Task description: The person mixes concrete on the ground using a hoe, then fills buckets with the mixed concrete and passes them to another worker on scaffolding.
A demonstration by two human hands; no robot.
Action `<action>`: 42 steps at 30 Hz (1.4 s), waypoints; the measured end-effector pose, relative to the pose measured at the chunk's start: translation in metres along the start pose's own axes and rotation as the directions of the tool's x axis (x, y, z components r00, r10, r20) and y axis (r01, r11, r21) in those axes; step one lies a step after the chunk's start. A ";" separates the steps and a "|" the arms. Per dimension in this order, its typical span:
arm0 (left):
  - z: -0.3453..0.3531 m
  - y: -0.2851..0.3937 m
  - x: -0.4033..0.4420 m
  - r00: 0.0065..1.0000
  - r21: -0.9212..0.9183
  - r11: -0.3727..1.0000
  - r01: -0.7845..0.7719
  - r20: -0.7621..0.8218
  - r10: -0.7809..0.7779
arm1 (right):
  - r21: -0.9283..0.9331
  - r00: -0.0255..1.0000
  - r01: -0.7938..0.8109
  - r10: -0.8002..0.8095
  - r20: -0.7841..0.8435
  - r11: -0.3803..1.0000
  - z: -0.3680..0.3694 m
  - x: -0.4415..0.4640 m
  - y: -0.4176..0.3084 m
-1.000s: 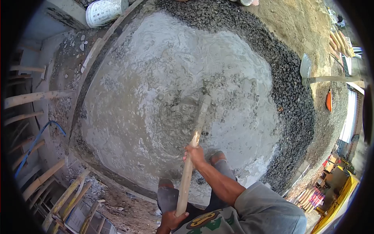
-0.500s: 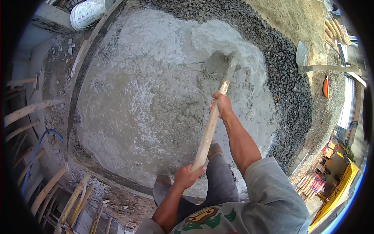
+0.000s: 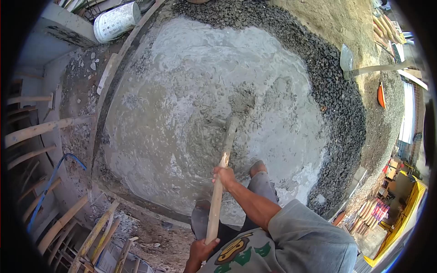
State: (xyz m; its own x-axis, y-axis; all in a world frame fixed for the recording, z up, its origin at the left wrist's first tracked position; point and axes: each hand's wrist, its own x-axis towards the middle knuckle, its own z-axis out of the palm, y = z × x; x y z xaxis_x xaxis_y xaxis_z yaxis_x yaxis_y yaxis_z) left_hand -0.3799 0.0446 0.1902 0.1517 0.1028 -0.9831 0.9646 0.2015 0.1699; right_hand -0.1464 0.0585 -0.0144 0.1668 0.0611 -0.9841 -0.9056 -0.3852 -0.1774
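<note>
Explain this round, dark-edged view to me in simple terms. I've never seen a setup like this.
There is no machine here: a person is working with two bare hands. One camera, worn on the person's head, looks forward and down, which is why the shirt and legs appear at the bottom.

Both hands hold a long wooden handle. The right hand has its grip farther along it; the left hand grips the end near the body. The handle's far end meets the wet grey mix, and the tool's head can't be made out.

That mix covers most of the ground in view. Dark gravel borders it at the top and right. A white bucket is at the upper left.
</note>
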 end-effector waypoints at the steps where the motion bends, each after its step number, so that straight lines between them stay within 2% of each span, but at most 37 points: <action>1: -0.001 0.006 -0.010 0.999 0.125 0.992 -0.033 0.008 0.033 | 0.022 1.000 -0.023 0.023 0.015 0.999 -0.010 -0.012 -0.001; 3: 0.003 0.002 -0.012 0.998 0.334 0.940 -0.068 0.032 0.061 | 0.080 0.999 -0.026 0.024 0.023 0.996 -0.025 -0.030 -0.022; 5: -0.003 0.034 -0.012 0.982 0.142 0.972 -0.185 0.051 0.180 | 0.122 1.000 0.005 -0.004 -0.004 0.992 -0.045 -0.052 -0.059; 6: -0.005 0.052 -0.010 0.970 0.040 0.970 -0.240 0.048 0.238 | 0.119 0.995 0.096 -0.094 -0.021 0.988 -0.058 -0.054 -0.079; 7: 0.000 0.062 0.010 0.970 0.030 0.972 -0.232 0.079 0.229 | 0.113 0.982 0.190 -0.187 -0.032 0.975 -0.070 -0.052 -0.106; 9: 0.010 0.100 0.069 0.913 0.032 0.914 -0.404 0.080 0.401 | 0.145 0.951 0.297 -0.279 -0.129 0.944 -0.088 -0.042 -0.171; 10: 0.009 0.129 0.100 0.894 0.172 0.878 -0.448 0.061 0.444 | 0.158 0.920 0.385 -0.364 -0.143 0.909 -0.101 -0.021 -0.199; 12: -0.003 0.198 0.149 0.865 0.253 0.835 -0.488 0.008 0.503 | 0.201 0.874 0.486 -0.467 -0.136 0.851 -0.110 0.016 -0.259; 13: -0.004 0.218 0.171 0.829 0.278 0.802 -0.529 -0.034 0.558 | 0.225 0.867 0.499 -0.485 -0.117 0.837 -0.109 0.037 -0.285; 14: -0.005 0.234 0.178 0.846 0.257 0.824 -0.504 -0.042 0.531 | 0.248 0.860 0.509 -0.501 -0.101 0.824 -0.107 0.055 -0.303; 15: -0.010 0.249 0.178 0.861 0.238 0.844 -0.482 -0.054 0.506 | 0.217 0.888 0.460 -0.450 -0.097 0.861 -0.102 0.076 -0.312; 16: -0.011 0.255 0.173 0.876 0.215 0.864 -0.455 -0.066 0.477 | 0.183 0.915 0.404 -0.393 -0.092 0.896 -0.095 0.093 -0.309; 17: -0.005 0.244 0.161 0.906 0.105 0.907 -0.409 -0.076 0.417 | 0.129 0.941 0.340 -0.335 -0.056 0.932 -0.088 0.105 -0.290; 20: 0.000 0.183 0.116 0.970 0.046 0.971 -0.236 -0.045 0.238 | 0.009 0.993 0.113 -0.112 -0.034 0.994 -0.048 0.102 -0.202; 25: -0.022 0.092 0.032 1.000 -0.201 0.980 0.008 -0.016 -0.012 | -0.013 0.999 -0.014 0.014 -0.042 1.000 -0.009 0.051 -0.081; 27: -0.028 0.073 -0.002 0.995 -0.169 0.982 0.084 -0.034 -0.091 | 0.034 0.998 -0.065 0.065 0.008 0.997 -0.004 0.031 -0.033; 29: -0.028 0.044 -0.021 0.994 -0.061 0.996 0.061 -0.083 -0.066 | 0.076 0.994 -0.100 0.097 0.044 0.992 -0.001 0.008 -0.010; 32: -0.030 0.031 -0.034 0.953 0.064 0.965 0.254 0.151 -0.261 | 0.181 0.992 -0.124 0.116 0.051 0.976 -0.016 -0.028 0.001; 35: -0.018 0.008 -0.012 0.982 0.110 0.979 0.172 0.063 -0.180 | 0.244 0.999 -0.027 0.018 0.039 0.970 -0.050 -0.043 -0.039; 38: -0.013 0.094 0.037 0.971 0.086 0.972 -0.218 0.116 0.207 | 0.301 0.978 0.209 -0.208 -0.034 0.931 -0.111 -0.041 -0.122; 39: -0.006 0.132 0.061 0.953 0.176 0.943 -0.281 0.170 0.253 | 0.310 0.960 0.276 -0.244 -0.137 0.910 -0.130 -0.043 -0.161; 40: 0.003 0.172 0.084 0.916 0.172 0.911 -0.374 0.221 0.335 | 0.306 0.914 0.396 -0.340 -0.222 0.866 -0.155 -0.031 -0.191; 41: 0.014 0.194 0.119 0.901 0.200 0.900 -0.388 0.286 0.325 | 0.337 0.887 0.450 -0.368 -0.279 0.827 -0.176 -0.031 -0.231; 42: 0.025 0.235 0.140 0.851 0.139 0.860 -0.491 0.287 0.439 | 0.299 0.834 0.537 -0.442 -0.332 0.789 -0.197 -0.023 -0.266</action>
State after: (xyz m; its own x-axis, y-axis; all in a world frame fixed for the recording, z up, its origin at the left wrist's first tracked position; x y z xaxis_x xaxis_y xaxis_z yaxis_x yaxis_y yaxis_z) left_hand -0.1270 0.0822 0.0911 0.6150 -0.1037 -0.7817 0.7850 -0.0128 0.6193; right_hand 0.1674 -0.0219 0.0570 0.6685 -0.0844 -0.7390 -0.7414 0.0037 -0.6711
